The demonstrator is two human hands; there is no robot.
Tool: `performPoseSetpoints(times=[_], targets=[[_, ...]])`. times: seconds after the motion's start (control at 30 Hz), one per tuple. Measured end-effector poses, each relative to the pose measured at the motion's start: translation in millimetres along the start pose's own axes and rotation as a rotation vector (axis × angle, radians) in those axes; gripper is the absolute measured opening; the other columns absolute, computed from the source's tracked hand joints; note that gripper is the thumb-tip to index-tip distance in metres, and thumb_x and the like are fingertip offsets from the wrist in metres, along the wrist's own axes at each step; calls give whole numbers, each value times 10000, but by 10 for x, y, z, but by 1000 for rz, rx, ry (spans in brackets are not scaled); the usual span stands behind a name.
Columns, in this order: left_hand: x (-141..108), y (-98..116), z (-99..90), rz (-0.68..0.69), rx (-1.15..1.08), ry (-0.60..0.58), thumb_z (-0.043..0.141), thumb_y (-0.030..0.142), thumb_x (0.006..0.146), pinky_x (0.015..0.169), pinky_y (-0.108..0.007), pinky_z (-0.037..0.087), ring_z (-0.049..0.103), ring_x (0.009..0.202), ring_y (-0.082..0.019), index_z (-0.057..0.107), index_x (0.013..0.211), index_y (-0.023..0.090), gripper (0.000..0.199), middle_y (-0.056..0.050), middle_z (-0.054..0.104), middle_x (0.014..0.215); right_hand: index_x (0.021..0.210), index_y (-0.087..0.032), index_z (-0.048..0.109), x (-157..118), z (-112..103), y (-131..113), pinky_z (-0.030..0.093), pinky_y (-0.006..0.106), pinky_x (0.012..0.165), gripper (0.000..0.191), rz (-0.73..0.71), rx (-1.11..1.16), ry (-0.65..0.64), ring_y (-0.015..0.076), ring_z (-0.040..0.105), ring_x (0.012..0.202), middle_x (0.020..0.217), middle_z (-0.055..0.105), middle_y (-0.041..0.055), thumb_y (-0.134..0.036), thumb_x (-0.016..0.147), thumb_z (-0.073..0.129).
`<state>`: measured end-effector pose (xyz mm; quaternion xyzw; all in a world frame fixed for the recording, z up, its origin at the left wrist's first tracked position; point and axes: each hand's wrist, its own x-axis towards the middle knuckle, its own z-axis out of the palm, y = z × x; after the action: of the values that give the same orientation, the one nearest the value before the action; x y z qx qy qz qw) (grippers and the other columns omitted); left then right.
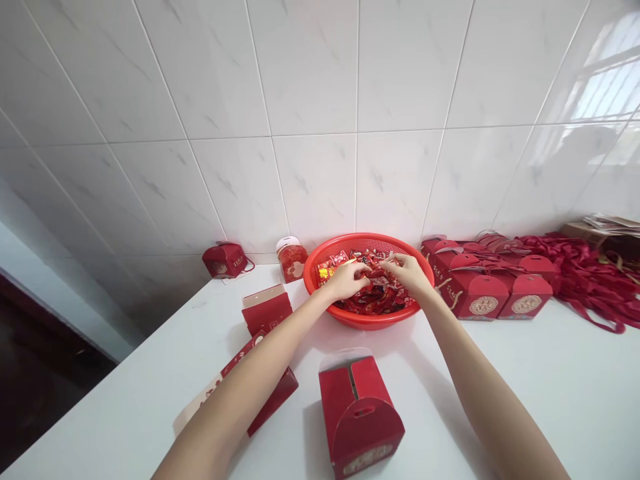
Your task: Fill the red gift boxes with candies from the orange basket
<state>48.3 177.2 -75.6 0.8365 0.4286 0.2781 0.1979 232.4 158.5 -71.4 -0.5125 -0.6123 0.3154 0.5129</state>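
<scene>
Looks partway: boxes at right closed, front box gapped on top, cartons at left open. Left hand, right hand in basket, fingers curled, can't tell if gripping.

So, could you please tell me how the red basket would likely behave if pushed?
The red basket is probably fairly stiff, as its rim shows a smooth, even curve. It would likely slide before tipping, being wide and low on a smooth-looking white tabletop. The wrapped packets inside may shift, since they lie loosely heaped.
</scene>
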Motion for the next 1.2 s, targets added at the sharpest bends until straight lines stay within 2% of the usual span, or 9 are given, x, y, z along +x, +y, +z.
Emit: performPoseSetpoints(times=[0.13, 0.23, 0.37, 0.47, 0.57, 0.7, 0.93, 1.1, 1.2], targets=[[14, -37, 24, -30, -85, 40, 611, 227, 818, 681, -256, 456, 589, 698, -162, 696, 1049, 150, 258, -15, 653, 765, 692, -212, 562, -7, 29, -22, 436, 277, 435, 399, 96, 154, -86, 160, 550, 530, 621, 574, 12, -587, 676, 697], [18, -51, 37, -51, -142, 49, 612, 238, 819, 642, -251, 434, 563, 659, -154, 687, 1007, 148, 221, 1, 612, 710, 714, -212, 559, -7, 33, -40, 438, 272, 418, 440, 113, 202, -115, 149, 550, 522, 655, 577, 8, -620, 666, 717], [14, -64, 28, -32, -178, 34, 605, 261, 834, 590, -247, 394, 504, 605, -141, 673, 1000, 141, 216, 26, 535, 638, 780, -211, 574, -15, 10, -47, 461, 274, 459, 412, 114, 203, -167, 137, 555, 524, 671, 595, -9, -533, 625, 779], [14, -77, 25, -24, -223, 42, 622, 234, 820, 595, -240, 396, 488, 600, -131, 644, 1107, 142, 302, 51, 493, 629, 779, -219, 559, -26, 0, -41, 452, 275, 452, 369, 106, 203, -96, 139, 546, 500, 618, 578, -31, -449, 609, 792], [23, -89, 26, -30, -321, 56, 642, 175, 790, 640, -234, 430, 521, 654, -127, 601, 1185, 143, 399, 49, 523, 689, 739, -215, 568, -36, 1, -46, 439, 275, 439, 294, 126, 148, -6, 135, 527, 457, 565, 575, -32, -389, 629, 778], [28, -103, 14, 1, -398, 84, 699, 186, 761, 753, -260, 476, 567, 751, -136, 631, 1086, 148, 335, 20, 589, 773, 747, -204, 600, -37, 8, -69, 429, 266, 427, 250, 145, 139, 18, 124, 507, 443, 569, 590, -22, -366, 650, 765], [31, -111, 2, 6, -473, 38, 772, 401, 730, 762, -310, 498, 620, 782, -178, 682, 962, 123, 374, -36, 672, 830, 872, -194, 642, -35, -21, -77, 446, 263, 500, 373, 61, 219, -75, 111, 531, 520, 722, 637, -9, -421, 617, 793], [42, -87, -16, 98, -492, 39, 669, 363, 845, 969, -373, 483, 646, 1081, -249, 714, 1076, 137, 326, -110, 712, 1164, 928, -199, 663, -28, -40, -67, 454, 273, 551, 444, 51, 240, -229, 133, 567, 594, 753, 631, -16, -366, 553, 832], [43, -84, -23, 109, -472, 29, 630, 329, 879, 1035, -387, 453, 624, 1159, -255, 722, 1105, 147, 304, -108, 700, 1218, 898, -196, 668, -23, -38, -65, 445, 277, 566, 402, 45, 219, -249, 122, 543, 572, 757, 639, -21, -343, 557, 822]])
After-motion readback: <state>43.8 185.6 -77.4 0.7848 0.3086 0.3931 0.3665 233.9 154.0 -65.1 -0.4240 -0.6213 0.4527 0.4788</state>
